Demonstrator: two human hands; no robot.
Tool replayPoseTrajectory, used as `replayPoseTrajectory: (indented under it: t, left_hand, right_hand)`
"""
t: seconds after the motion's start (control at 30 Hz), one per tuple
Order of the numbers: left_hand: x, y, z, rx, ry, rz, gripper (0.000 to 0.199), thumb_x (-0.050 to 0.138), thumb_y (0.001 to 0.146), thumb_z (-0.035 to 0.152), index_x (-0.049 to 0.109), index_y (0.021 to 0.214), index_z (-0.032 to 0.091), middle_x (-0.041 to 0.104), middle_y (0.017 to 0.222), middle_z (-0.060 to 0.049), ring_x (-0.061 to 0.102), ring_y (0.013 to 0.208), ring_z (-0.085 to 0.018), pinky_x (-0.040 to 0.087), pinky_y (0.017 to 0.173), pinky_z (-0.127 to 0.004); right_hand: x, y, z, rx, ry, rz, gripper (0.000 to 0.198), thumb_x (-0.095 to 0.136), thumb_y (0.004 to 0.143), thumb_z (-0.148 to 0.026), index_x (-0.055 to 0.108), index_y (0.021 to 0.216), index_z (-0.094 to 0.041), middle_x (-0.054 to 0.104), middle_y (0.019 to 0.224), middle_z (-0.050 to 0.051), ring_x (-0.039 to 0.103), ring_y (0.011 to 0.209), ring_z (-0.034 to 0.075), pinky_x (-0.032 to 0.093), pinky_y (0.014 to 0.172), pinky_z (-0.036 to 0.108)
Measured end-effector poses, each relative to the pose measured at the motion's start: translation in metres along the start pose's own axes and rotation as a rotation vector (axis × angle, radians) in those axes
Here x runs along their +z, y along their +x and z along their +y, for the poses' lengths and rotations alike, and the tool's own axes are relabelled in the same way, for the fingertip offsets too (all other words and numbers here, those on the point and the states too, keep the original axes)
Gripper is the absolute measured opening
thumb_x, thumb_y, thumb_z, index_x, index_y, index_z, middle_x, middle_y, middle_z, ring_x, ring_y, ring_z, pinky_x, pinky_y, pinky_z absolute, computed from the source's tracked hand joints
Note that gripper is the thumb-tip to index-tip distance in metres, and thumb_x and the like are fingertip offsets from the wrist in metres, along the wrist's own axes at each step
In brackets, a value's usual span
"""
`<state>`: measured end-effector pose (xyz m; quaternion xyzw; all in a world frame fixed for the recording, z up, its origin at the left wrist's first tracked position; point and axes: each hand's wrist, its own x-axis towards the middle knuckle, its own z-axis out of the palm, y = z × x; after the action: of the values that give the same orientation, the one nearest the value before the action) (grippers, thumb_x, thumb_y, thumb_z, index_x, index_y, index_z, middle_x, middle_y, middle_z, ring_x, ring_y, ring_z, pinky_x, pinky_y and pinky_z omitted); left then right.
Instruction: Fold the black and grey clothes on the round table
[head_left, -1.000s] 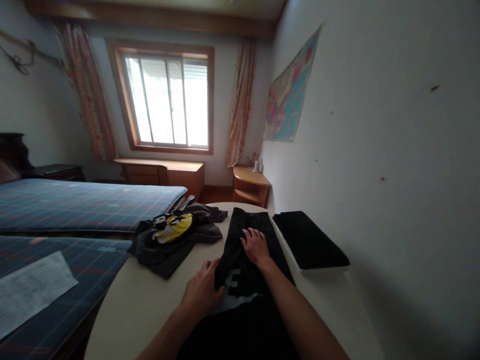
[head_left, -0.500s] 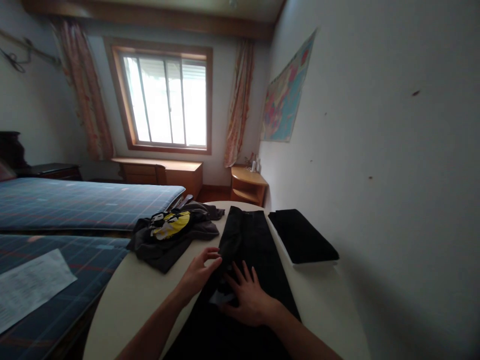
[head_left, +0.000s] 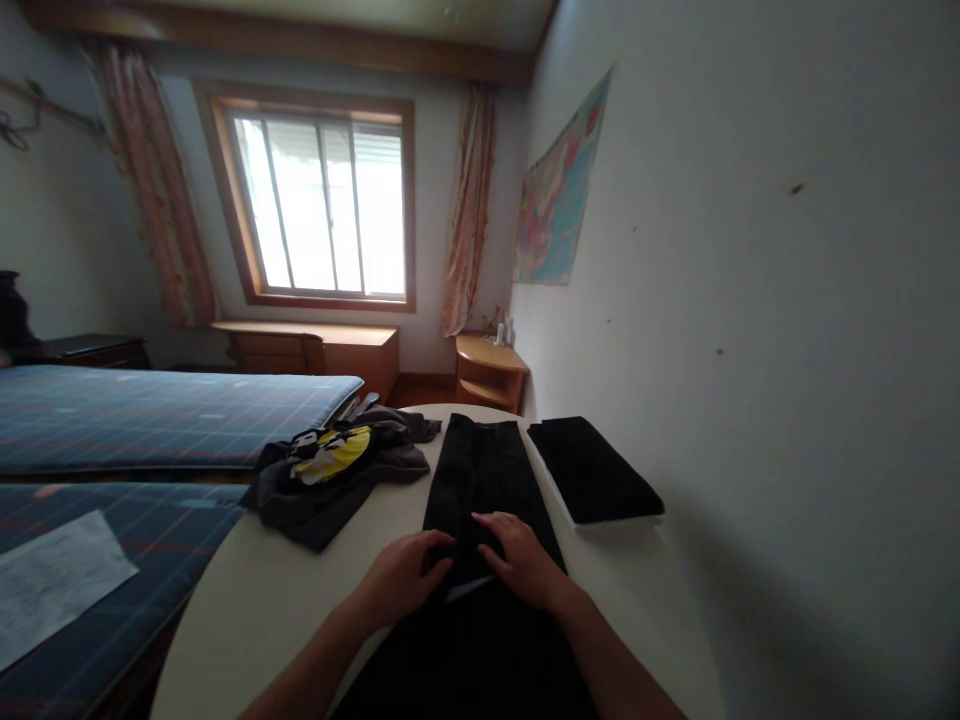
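Black garment point(head_left: 480, 650), left edge: left hand point(head_left: 401, 578) curled there, grip unclear.
Upper face: right hand point(head_left: 521, 560) rested, thumb and fingers parted.
Garment's place: lengthwise on the cream tabletop point(head_left: 247, 600).
Left: dark shirt point(head_left: 319, 505) lay crumpled.
Right: flat black bundle point(head_left: 596, 470) sat apart.

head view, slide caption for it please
Left hand and right hand on a black garment on a pale table, grey printed garment at left.

No legible text; lettering on grey garment point(head_left: 335, 455), paper point(head_left: 64, 580) blurred.
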<state>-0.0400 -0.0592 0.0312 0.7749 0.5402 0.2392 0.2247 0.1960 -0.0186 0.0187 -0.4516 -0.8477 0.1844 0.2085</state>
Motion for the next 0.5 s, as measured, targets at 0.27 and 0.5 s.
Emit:
replayPoseTrajectory:
  t: [0.27,0.5]
  left_hand:
    - [-0.001,-0.003,-0.003,0.177,0.009,0.050,0.034,0.060,0.086,0.029,0.064,0.121,0.028,0.063,0.129,-0.004,0.064,0.110,-0.021,0.047,0.099,-0.032]
    - [0.002,-0.004,-0.007,0.244,-0.011,-0.018,0.045,0.059,0.088,0.030,0.055,0.134,0.029,0.055,0.141,-0.005,0.057,0.123,-0.023,0.043,0.108,-0.036]
  right_hand:
    - [0.006,0.018,0.002,0.123,-0.113,-0.081,0.055,0.043,0.096,-0.039,0.038,0.150,-0.030,0.042,0.154,0.003,0.037,0.137,0.027,0.028,0.112,0.049]
    - [0.014,0.066,0.003,0.293,-0.128,-0.021,0.048,0.042,0.097,-0.041,0.049,0.143,-0.029,0.047,0.150,0.005,0.040,0.135,0.030,0.032,0.107,0.053]
